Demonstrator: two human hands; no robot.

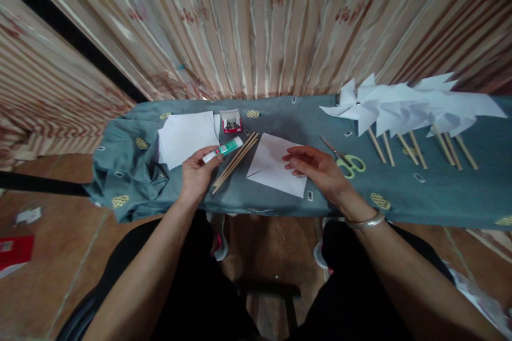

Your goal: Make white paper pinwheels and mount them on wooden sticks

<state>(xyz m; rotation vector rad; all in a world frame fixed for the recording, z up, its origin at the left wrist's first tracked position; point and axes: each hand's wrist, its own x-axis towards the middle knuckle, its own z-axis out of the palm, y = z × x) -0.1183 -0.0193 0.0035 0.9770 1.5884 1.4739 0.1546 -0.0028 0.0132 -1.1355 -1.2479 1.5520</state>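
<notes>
My left hand (pixel 197 175) grips a green and white glue stick (pixel 224 150), held at a slant between thumb and fingers. Just right of it, several thin wooden sticks (pixel 235 164) lie side by side on the cloth. My right hand (pixel 312 168) is open, its fingers stretched over the right part of a white square of paper (pixel 272 165); whether they touch it I cannot tell. Crease or cut lines run in from the paper's corners. Behind my right hand lie scissors (pixel 349 164) with light green handles, partly hidden by that hand.
White paper sheets (pixel 188 136) are stacked on the left, beside a small open red box (pixel 231 121) of metal bits. Several paper pinwheels (pixel 400 109) on sticks lie in an overlapping row at right. A patterned curtain (pixel 264 26) hangs behind the cloth-covered table (pixel 452 197).
</notes>
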